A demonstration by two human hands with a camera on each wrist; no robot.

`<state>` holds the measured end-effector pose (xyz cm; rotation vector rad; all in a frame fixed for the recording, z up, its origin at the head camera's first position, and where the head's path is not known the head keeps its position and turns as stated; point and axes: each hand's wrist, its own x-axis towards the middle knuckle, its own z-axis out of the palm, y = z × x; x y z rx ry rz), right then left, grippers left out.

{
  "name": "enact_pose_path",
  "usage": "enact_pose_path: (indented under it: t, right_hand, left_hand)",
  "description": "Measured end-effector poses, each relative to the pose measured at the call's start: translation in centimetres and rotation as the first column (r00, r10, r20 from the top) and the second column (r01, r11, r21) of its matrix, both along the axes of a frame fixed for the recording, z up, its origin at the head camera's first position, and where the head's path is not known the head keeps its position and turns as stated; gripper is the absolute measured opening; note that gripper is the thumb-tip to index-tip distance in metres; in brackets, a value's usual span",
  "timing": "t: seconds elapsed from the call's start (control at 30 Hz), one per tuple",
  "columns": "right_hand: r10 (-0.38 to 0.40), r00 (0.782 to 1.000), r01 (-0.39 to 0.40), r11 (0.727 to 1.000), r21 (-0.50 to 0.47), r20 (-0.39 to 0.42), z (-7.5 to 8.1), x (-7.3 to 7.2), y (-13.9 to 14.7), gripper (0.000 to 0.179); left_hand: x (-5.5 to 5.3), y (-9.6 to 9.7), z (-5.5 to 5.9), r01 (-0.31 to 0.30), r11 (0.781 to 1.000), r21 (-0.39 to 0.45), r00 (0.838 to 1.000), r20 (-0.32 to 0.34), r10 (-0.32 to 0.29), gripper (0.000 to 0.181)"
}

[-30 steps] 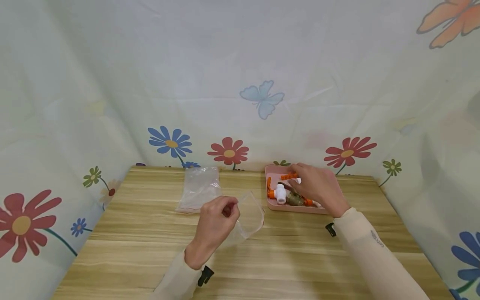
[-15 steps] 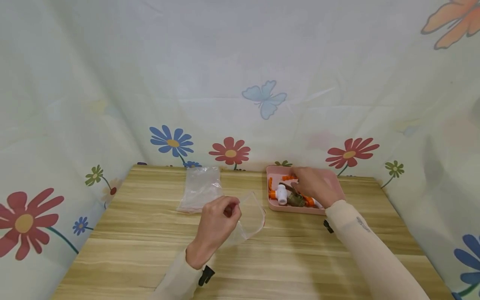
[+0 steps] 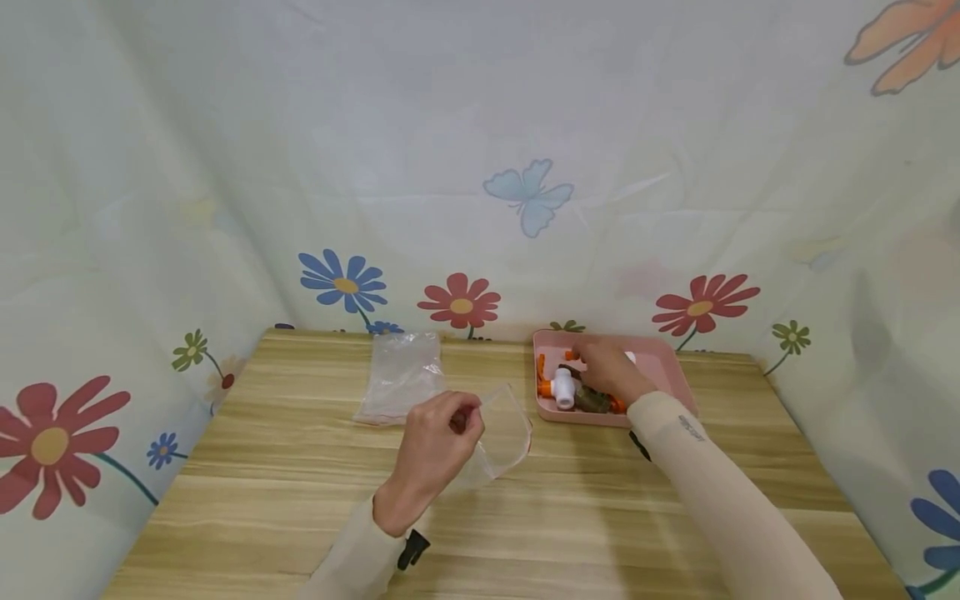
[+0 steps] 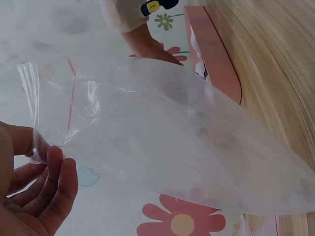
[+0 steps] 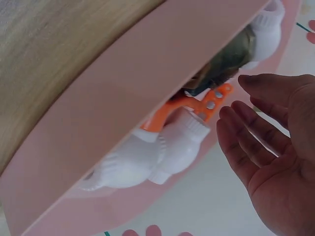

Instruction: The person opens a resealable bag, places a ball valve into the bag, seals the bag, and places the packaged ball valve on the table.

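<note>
My left hand (image 3: pixel 435 437) pinches the edge of a clear zip bag (image 4: pixel 142 132) between thumb and fingers; the bag hangs spread out above the table. To the right, my right hand (image 3: pixel 611 371) reaches into a pink tray (image 3: pixel 666 367). In the right wrist view its fingers are apart and loosely bent, with nothing between them, close to an orange valve handle (image 5: pixel 209 105) and a dark olive-green object (image 5: pixel 231 59). White plastic ball valves (image 5: pixel 133 157) with orange handles lie in the tray. One white valve (image 3: pixel 564 389) shows at its left side. My hand hides part of the contents.
Another clear zip bag (image 3: pixel 405 377) lies flat at the back of the wooden table (image 3: pixel 285 467), left of the tray. A printed cloth (image 3: pixel 420 167) with flowers and butterflies hangs behind and at both sides. The tray has raised walls.
My right hand has shifted left and slightly lower within the tray, covering more of the orange part at the back and uncovering a white piece at right. My left hand holds the bag nearly still.
</note>
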<state>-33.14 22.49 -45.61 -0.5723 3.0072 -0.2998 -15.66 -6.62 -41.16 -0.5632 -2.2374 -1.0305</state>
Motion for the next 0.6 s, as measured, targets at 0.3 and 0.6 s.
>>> enact_pose_path:
  t: [0.3,0.6]
  right_hand:
    - [0.021,0.999,-0.021,1.000,0.020,0.034,-0.5,-0.6,-0.4,0.024]
    - [0.024,0.997,-0.024,1.000,0.007,0.076,-1.6,-1.8,-0.7,0.013]
  left_hand:
    - [-0.1,0.2,0.2,0.002,1.000,-0.008,1.000,-0.008,-0.002,0.009]
    - [-0.2,0.1,0.1,0.003,1.000,-0.011,1.000,0.004,-0.003,0.011]
